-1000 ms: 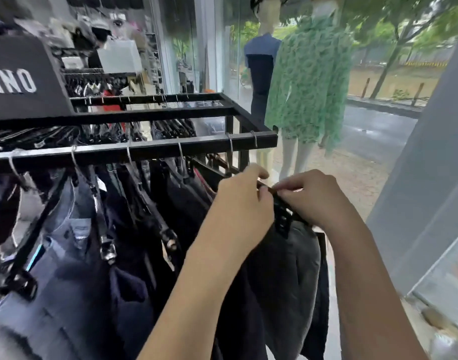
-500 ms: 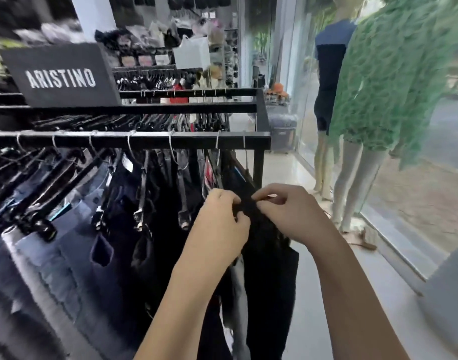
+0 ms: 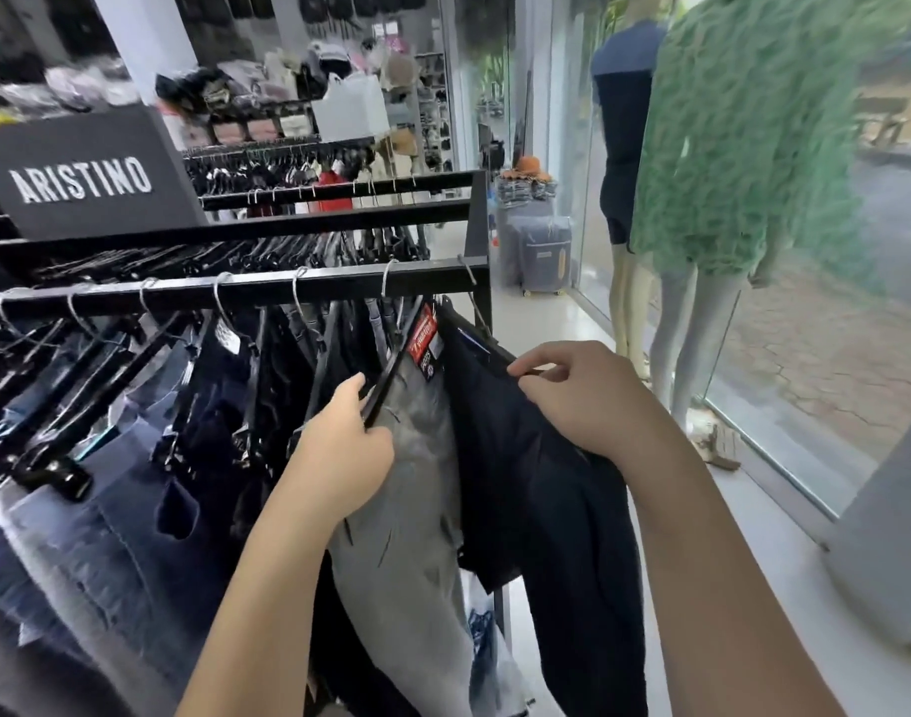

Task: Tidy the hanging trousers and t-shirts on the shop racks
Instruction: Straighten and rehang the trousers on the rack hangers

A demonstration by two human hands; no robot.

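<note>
A black rack rail [image 3: 267,287] carries several trousers on black clip hangers with metal hooks. My left hand [image 3: 347,447] grips the black hanger bar of a grey pair of trousers [image 3: 417,483] that bears a red tag [image 3: 422,336]. My right hand [image 3: 577,401] pinches the hanger top of the last, dark navy pair [image 3: 536,483] at the rail's right end. The two pairs are spread apart. Blue jeans [image 3: 81,535] hang further left.
A black ARISTINO sign [image 3: 81,178] stands on the rack's top. Two mannequins [image 3: 624,147], one in a green outfit [image 3: 743,147], stand at the glass window on the right. A grey suitcase [image 3: 541,256] sits behind the rack's end. White floor runs between rack and window.
My hands, which were close together on the dark pair's hanger, have parted: the left now holds the grey pair's hanger, and the grey trousers show between them. The view has swung left.
</note>
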